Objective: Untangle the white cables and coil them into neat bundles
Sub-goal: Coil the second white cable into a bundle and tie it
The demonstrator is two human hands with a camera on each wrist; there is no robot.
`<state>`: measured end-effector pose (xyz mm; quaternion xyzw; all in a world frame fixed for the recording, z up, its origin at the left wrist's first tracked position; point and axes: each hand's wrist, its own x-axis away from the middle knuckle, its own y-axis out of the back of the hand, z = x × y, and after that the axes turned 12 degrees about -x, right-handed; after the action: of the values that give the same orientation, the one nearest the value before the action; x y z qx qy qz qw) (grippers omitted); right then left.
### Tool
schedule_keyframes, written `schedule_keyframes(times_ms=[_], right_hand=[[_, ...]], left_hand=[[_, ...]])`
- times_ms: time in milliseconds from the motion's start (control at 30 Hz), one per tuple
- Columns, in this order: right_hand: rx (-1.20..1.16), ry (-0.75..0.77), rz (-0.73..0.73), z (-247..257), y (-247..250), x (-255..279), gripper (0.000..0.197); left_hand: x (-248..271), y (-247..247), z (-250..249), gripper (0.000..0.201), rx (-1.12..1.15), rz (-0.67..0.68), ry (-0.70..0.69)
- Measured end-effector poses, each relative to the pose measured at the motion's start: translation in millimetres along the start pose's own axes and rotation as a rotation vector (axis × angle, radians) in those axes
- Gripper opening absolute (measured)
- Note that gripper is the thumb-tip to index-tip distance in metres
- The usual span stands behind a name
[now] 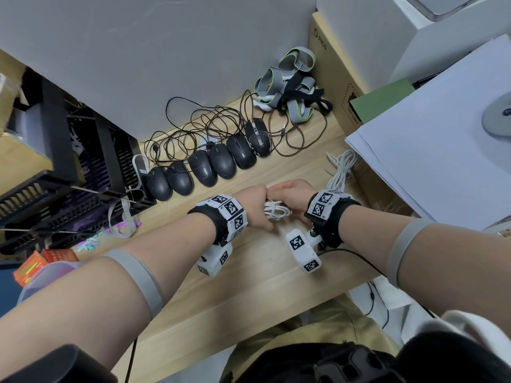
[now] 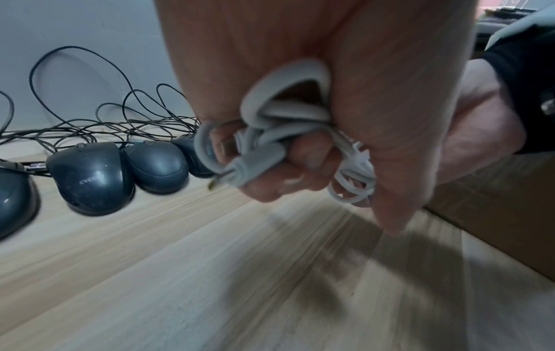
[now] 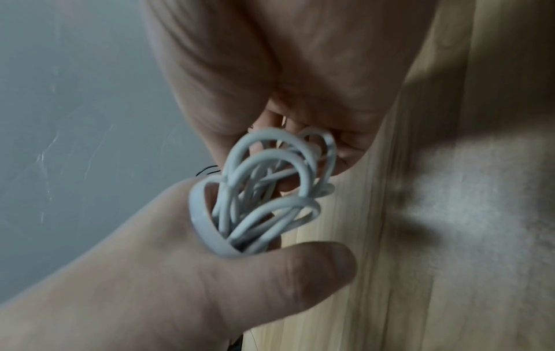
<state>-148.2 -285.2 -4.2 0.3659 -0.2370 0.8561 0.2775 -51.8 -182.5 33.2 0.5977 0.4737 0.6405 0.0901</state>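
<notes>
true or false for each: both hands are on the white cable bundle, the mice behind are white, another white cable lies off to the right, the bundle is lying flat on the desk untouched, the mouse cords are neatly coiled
1. Both hands hold the white cable bundle. True: the left hand and right hand grip it between them.
2. The computer mice are white. False: they are black.
3. A second white cable lies to the right. True: it sits loose by the stack of paper.
4. The bundle lies untouched on the wooden desk. False: fingers are curled round its loops.
5. The mouse cords are neatly coiled. False: they sprawl in a tangle behind the mice.
</notes>
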Motion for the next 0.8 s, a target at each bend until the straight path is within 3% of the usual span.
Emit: schedule_keyframes(times_ms=[233, 333, 467, 700, 800], right_hand=[[0.112, 0.058, -0.034, -1.6, 5.3, 0.4, 0.011], [0.156, 0.137, -0.056, -5.2, 7.8, -1.7, 0.014], [0.12, 0.169, -0.056, -5.2, 9.6, -0.9, 0.007], [-0.005, 0.232, -0.073, -8.9, 19.8, -0.2, 0.002], [-0.048, 0.235, -0.072, -5.3, 22.5, -0.6, 0.002]], left_hand=[[5.2, 3.0, -3.2, 0.07, 0.164, -0.019, 0.022], [5.3, 2.3, -0.2, 0.058, 0.153, -0.027, -0.018], [5.1, 3.3, 2.0, 0.038, 0.156, -0.072, -0.056], [-3.2, 4.0, -3.0, 0.046, 0.109, -0.073, -0.058], [-3.5, -0.2, -6.3, 0.04, 0.171, -0.078, -0.053]])
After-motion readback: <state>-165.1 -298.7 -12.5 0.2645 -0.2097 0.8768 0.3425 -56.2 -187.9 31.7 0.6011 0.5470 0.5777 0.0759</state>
